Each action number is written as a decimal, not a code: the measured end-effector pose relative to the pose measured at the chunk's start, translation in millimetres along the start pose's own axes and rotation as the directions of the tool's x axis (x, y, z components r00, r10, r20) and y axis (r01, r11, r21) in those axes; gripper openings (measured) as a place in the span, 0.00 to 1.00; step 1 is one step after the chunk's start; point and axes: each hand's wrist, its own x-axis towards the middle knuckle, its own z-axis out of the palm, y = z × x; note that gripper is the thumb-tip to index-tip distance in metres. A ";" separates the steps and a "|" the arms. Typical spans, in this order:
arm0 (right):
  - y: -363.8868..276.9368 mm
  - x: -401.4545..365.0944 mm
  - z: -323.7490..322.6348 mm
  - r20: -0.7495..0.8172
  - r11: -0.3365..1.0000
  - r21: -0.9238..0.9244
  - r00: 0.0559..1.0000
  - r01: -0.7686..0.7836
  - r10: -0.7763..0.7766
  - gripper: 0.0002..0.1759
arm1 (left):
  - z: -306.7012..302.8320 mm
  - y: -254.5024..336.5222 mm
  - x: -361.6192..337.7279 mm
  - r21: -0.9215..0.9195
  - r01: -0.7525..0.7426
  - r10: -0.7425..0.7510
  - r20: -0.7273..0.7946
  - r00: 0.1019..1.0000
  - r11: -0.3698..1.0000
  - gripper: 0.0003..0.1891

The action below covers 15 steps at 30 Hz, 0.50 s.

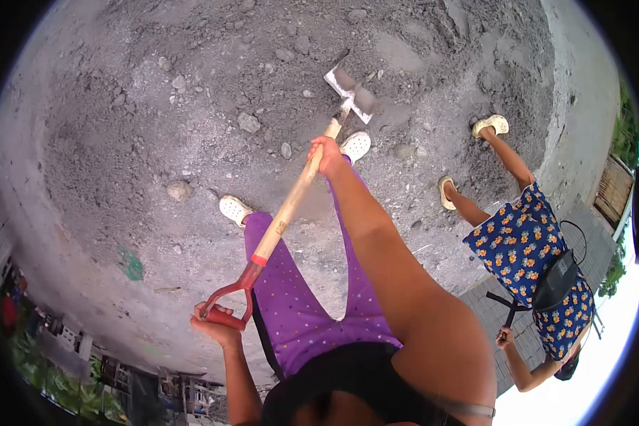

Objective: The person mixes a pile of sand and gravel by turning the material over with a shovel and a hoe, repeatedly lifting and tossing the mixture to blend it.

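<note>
A shovel slants across the middle of the view, its wooden shaft [295,195] ending in a red D-shaped handle. My left hand [216,323] is wrapped round the grip of that red handle [248,275], low on the left. Farther up, near the blade end, my right hand [325,154] closes round the shaft. The metal blade [346,84] lies over the grey soil beyond my feet, with some grey dirt on it.
Loose grey soil [227,64] with stones, such as a round one [179,190], spreads around. My white clogs [234,210] stand on it. At right another person in a blue patterned outfit [522,245] stands holding a black strap-like thing [510,309]. A green scrap [130,264] lies left.
</note>
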 end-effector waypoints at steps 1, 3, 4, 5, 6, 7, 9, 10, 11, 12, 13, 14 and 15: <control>5.7 3.6 0.3 -0.010 0.999 -0.011 0.999 0.047 -0.047 0.08 | -4.6 -7.8 15.0 0.099 -0.062 0.063 -0.012 0.998 0.993 0.20; 19.0 17.0 -4.6 -0.053 0.991 -0.041 0.991 0.124 -0.126 0.09 | -18.7 -19.0 39.5 0.243 -0.133 0.134 0.010 0.991 0.961 0.14; 25.8 21.4 -7.6 -0.046 0.990 -0.048 0.990 0.130 -0.133 0.09 | -26.9 -28.0 54.3 0.232 -0.134 0.136 0.011 0.991 0.963 0.14; 36.3 23.2 -17.3 -0.077 0.989 -0.072 0.988 0.127 -0.133 0.09 | -37.4 -38.1 66.4 0.265 -0.104 0.114 -0.022 0.993 0.959 0.14; 50.7 20.9 -24.6 -0.109 0.987 -0.101 0.985 0.125 -0.136 0.09 | -54.2 -54.8 80.0 0.293 -0.069 0.090 -0.056 0.994 0.954 0.15; 66.3 15.1 -28.9 -0.119 0.984 -0.119 0.982 0.129 -0.143 0.09 | -80.4 -77.2 99.3 0.289 -0.018 0.038 -0.065 0.997 0.957 0.16; 100.9 -3.2 -41.0 -0.175 0.957 -0.191 0.952 0.218 -0.252 0.08 | -117.0 -95.8 111.8 0.244 0.118 -0.097 -0.095 0.991 0.963 0.16; 115.8 -9.7 -43.6 -0.181 0.950 -0.209 0.946 0.231 -0.269 0.08 | -133.1 -101.8 120.5 0.203 0.225 -0.205 -0.117 0.972 0.953 0.16; 132.5 -15.8 -43.7 -0.206 0.942 -0.246 0.937 0.229 -0.282 0.08 | -152.3 -106.6 128.5 0.186 0.241 -0.223 -0.111 0.968 0.953 0.16; 150.6 -21.1 -42.2 -0.227 0.932 -0.286 0.928 0.225 -0.294 0.08 | -175.8 -113.5 136.1 0.172 0.260 -0.249 -0.083 0.965 0.950 0.18; 169.8 -31.8 -34.5 -0.250 0.927 -0.296 0.918 0.231 -0.308 0.07 | -198.7 -118.4 140.2 0.158 0.281 -0.275 -0.060 0.960 0.947 0.19; 192.6 -41.8 -27.7 -0.247 0.919 -0.321 0.916 0.229 -0.315 0.07 | -223.2 -124.7 144.5 0.138 0.296 -0.289 -0.067 0.955 0.945 0.19; 215.9 -55.0 -9.5 -0.286 0.902 -0.356 0.890 0.247 -0.356 0.06 | -242.9 -127.4 150.0 0.122 0.329 -0.319 -0.090 0.943 0.937 0.20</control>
